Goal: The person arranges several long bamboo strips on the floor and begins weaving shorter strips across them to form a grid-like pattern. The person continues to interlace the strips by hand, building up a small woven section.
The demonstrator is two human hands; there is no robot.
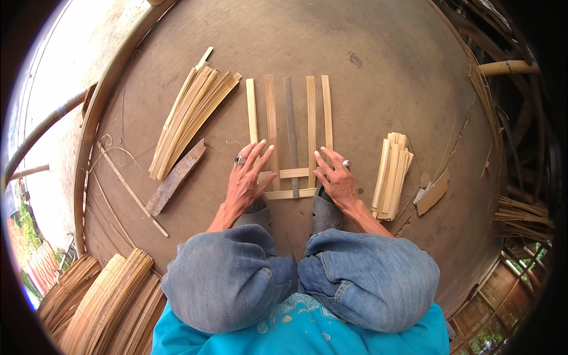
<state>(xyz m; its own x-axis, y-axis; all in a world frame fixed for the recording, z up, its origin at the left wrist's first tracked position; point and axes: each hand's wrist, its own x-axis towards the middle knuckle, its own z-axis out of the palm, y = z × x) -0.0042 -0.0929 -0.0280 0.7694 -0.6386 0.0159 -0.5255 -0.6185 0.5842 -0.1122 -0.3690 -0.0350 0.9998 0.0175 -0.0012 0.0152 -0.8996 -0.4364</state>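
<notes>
On the floor in front of my feet, several long bamboo strips run away from me side by side, a dark grey strip in the middle and pale ones such as the right-hand strip around it. Two short cross strips lie over and under them near my shoes, an upper cross strip and a lower cross strip. My left hand rests on the left ends, fingers apart. At the right ends, my right hand lies with fingers spread, touching the outer strips. Both hands partly hide the ends beneath.
A fanned bundle of long strips lies at the left, a flat dark wooden piece below it. Shorter strips are stacked at the right beside a brown scrap. More bundled strips sit at the lower left.
</notes>
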